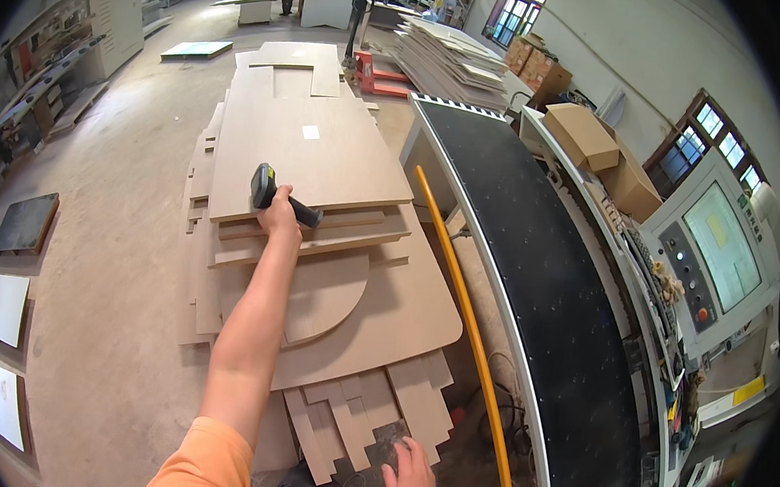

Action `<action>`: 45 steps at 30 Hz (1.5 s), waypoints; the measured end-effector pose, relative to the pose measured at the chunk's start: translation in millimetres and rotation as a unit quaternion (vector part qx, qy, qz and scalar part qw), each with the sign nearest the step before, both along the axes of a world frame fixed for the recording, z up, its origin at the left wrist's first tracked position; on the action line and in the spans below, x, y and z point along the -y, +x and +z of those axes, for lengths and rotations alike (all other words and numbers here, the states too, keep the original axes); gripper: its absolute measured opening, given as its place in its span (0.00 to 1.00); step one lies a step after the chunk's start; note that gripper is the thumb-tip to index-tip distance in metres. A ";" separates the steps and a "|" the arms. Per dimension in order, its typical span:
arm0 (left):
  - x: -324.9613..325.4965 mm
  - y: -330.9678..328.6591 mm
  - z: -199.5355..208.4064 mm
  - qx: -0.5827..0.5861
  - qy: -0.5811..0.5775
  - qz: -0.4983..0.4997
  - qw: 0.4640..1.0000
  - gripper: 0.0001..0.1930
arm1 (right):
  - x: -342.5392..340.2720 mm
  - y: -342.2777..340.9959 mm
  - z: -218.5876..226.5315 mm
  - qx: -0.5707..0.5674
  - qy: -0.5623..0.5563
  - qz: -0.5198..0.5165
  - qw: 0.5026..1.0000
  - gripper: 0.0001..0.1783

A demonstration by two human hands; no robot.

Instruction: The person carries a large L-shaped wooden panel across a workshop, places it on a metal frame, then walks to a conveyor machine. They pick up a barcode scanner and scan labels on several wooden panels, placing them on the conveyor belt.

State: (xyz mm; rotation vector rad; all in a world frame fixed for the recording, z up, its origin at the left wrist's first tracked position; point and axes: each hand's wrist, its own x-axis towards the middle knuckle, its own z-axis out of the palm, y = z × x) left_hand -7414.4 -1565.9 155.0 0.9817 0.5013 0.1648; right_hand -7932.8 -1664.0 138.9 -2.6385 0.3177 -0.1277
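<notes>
My left hand point(279, 215) is stretched out over a stack of flat wooden panels, its fingers wrapped round the grip of a black handheld barcode scanner point(305, 212). The scanner's head sits just left of the hand, above the top panel point(342, 160). On that panel lies a small white label point(310, 133), beyond the scanner and apart from it. Low in the picture, my right hand point(413, 483) hangs near my body with its fingers apart, holding nothing, close to the near ends of narrow wooden strips point(360, 426) under the stack.
Right of the stack runs a yellow rail point(467, 315) beside a black conveyor belt point(535, 284). A control panel with a screen point(722, 245) stands beyond it. A red pallet jack point(378, 77) and more stacked boards point(452, 63) are farther off. White panels point(4, 307) lie at left.
</notes>
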 end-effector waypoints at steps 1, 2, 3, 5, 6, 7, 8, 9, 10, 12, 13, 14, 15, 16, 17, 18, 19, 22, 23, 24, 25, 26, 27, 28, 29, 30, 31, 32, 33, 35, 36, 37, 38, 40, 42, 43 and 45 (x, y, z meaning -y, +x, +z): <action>5.0 7.4 -1.6 -0.038 0.017 0.045 0.998 0.22 | 5.0 4.9 3.1 -0.005 -0.004 0.004 1.000 0.26; 6.8 -3.3 0.4 -0.019 0.046 0.056 0.997 0.25 | 10.5 11.1 6.7 -0.024 -0.002 -0.005 1.000 0.26; 6.8 -0.7 -1.0 -0.047 0.074 0.079 0.993 0.25 | 17.4 15.8 10.8 -0.004 -0.011 -0.002 1.000 0.25; -2.4 -17.7 -1.5 -0.034 0.090 0.107 0.990 0.26 | 32.3 32.2 18.8 0.002 -0.030 0.014 0.999 0.25; -11.8 -30.4 -2.1 -0.020 0.094 0.112 0.989 0.27 | 39.5 46.4 22.2 -0.033 -0.028 0.004 0.999 0.25; -23.5 -47.7 -4.8 -0.046 0.119 0.094 0.987 0.26 | 48.1 54.7 23.9 0.003 -0.017 0.016 1.000 0.24; -38.6 -67.6 -7.5 -0.015 0.105 0.077 0.991 0.27 | 54.8 69.1 25.3 0.053 0.006 0.005 0.999 0.25; -55.1 -94.5 -10.7 -0.025 -0.012 0.028 0.999 0.22 | 62.4 79.1 24.2 0.085 0.035 -0.002 0.996 0.26; -74.3 -123.0 -13.5 -0.005 0.029 0.020 0.999 0.16 | 66.9 95.3 23.4 0.121 0.060 0.000 0.991 0.27; -115.9 -192.6 -17.3 0.042 -0.039 -0.017 0.998 0.07 | 71.7 129.5 17.5 0.124 0.297 -0.086 0.943 0.25; -137.1 -227.7 -17.8 0.045 0.003 -0.003 0.999 0.06 | 70.7 151.8 13.1 0.067 0.397 -0.119 0.908 0.24; -158.9 -265.5 -17.6 0.054 0.002 -0.035 0.998 0.08 | 67.6 170.8 10.1 0.075 0.496 -0.098 0.860 0.24; -179.2 -297.9 -17.0 0.027 -0.003 -0.025 0.999 0.06 | 62.1 194.1 6.4 -0.015 0.616 -0.080 0.783 0.25; -199.1 -331.8 -15.7 0.026 0.016 -0.019 0.999 0.04 | 55.1 213.2 3.7 -0.064 0.723 -0.047 0.686 0.26; -216.9 -359.9 -15.3 -0.022 0.030 -0.013 0.999 0.03 | 46.7 230.8 2.0 -0.069 0.749 -0.042 0.658 0.25; -233.5 -387.1 -14.0 -0.046 0.045 0.015 0.998 0.03 | 37.3 246.0 0.3 -0.107 0.770 -0.040 0.628 0.25; -248.3 -410.5 -15.0 -0.056 0.068 0.011 0.996 0.05 | 28.2 253.6 0.7 -0.068 0.809 -0.019 0.584 0.23; -285.4 -462.8 -19.6 -0.108 0.094 0.047 0.989 0.08 | 2.0 259.4 3.2 -0.045 0.867 0.062 0.492 0.20; -296.9 -473.6 -23.8 -0.099 0.091 0.050 0.990 0.09 | -3.6 254.2 4.5 -0.026 0.860 0.072 0.505 0.20; -306.7 -479.4 -27.9 -0.096 0.088 0.046 0.990 0.10 | -7.2 246.1 6.1 -0.006 0.812 0.074 0.578 0.20; -316.8 -481.4 -32.1 -0.078 0.097 0.040 0.991 0.09 | -8.0 237.5 7.3 0.011 0.815 0.094 0.572 0.21; -325.2 -479.7 -36.1 -0.057 0.102 0.029 0.993 0.08 | -6.4 225.4 9.6 0.022 0.817 0.036 0.575 0.23; -334.0 -471.4 -38.9 -0.044 0.120 0.015 0.992 0.08 | -2.0 210.7 11.2 0.023 0.820 0.002 0.572 0.25; -341.6 -461.5 -40.0 -0.023 0.137 0.007 0.990 0.08 | 3.7 194.1 14.6 0.070 0.831 0.076 0.546 0.29; -347.5 -444.7 -39.9 -0.003 0.140 -0.042 0.989 0.08 | 12.0 173.2 17.1 0.095 0.831 0.061 0.545 0.29; -352.5 -424.5 -37.3 0.016 0.146 -0.084 0.985 0.09 | 19.6 152.5 20.8 0.136 0.840 0.056 0.522 0.30; -352.0 -402.5 -34.1 0.020 0.136 -0.126 0.982 0.10 | 30.2 125.6 23.9 0.157 0.834 0.039 0.528 0.30; -349.2 -375.1 -26.6 0.025 0.125 -0.168 0.977 0.12 | 39.0 100.6 27.8 0.192 0.829 0.026 0.525 0.30; -338.5 -348.9 -21.4 0.044 0.116 -0.211 0.970 0.11 | 50.3 70.2 30.3 0.215 0.820 0.034 0.529 0.31; -302.1 -293.2 -5.3 0.079 0.095 -0.301 0.946 0.11 | 67.5 9.2 33.9 0.238 0.830 0.005 0.504 0.31; -275.2 -268.8 4.3 0.098 0.081 -0.345 0.930 0.11 | 72.8 -23.9 35.6 0.261 0.811 -0.052 0.521 0.31; -243.2 -246.7 8.4 0.114 0.066 -0.387 0.913 0.11 | 77.0 -53.8 33.4 0.297 0.789 -0.048 0.535 0.30; -207.5 -230.9 13.0 0.129 0.053 -0.425 0.894 0.11 | 77.2 -85.5 33.3 0.336 0.774 -0.077 0.530 0.28; -128.9 -211.6 10.4 0.089 0.082 -0.504 0.855 0.13 | 71.4 -138.8 26.4 0.421 0.739 -0.168 0.499 0.22; -48.4 -211.6 -1.7 0.134 0.045 -0.637 0.758 0.15 | 61.2 -181.8 17.1 0.443 0.723 -0.303 0.435 0.23; -9.4 -220.0 -8.9 0.083 0.070 -0.630 0.769 0.15 | 56.4 -201.7 11.7 0.469 0.698 -0.348 0.415 0.25; 58.3 -244.2 -25.2 0.046 0.097 -0.661 0.743 0.16 | 50.0 -231.3 1.2 0.512 0.656 -0.396 0.387 0.27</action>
